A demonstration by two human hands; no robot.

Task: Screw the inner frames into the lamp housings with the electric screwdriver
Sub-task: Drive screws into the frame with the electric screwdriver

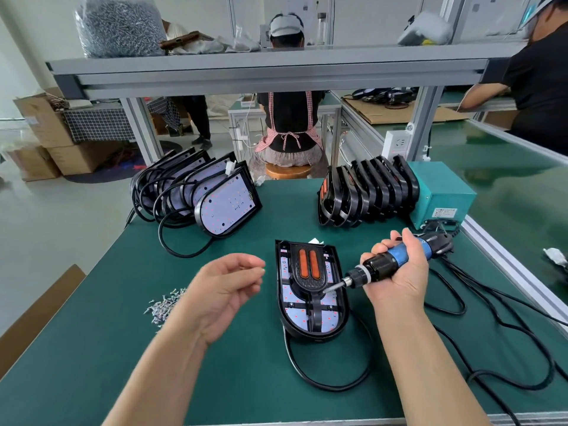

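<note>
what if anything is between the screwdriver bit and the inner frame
Nothing visible. The right hand grips the electric screwdriver, whose bit tip sits on the inner frame in the lamp housing. The left hand hovers open to its left.

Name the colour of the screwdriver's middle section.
Blue, on the electric screwdriver, seen best in the head view.

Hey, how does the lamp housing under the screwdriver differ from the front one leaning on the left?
The centre housing, under the screwdriver, lies flat on the green mat; the front left housing leans tilted on the housings behind it. The centre housing carries a black inner frame with two orange strips; the front left housing shows its white board bare. Both are black, rounded at one end, with a black cable.
</note>
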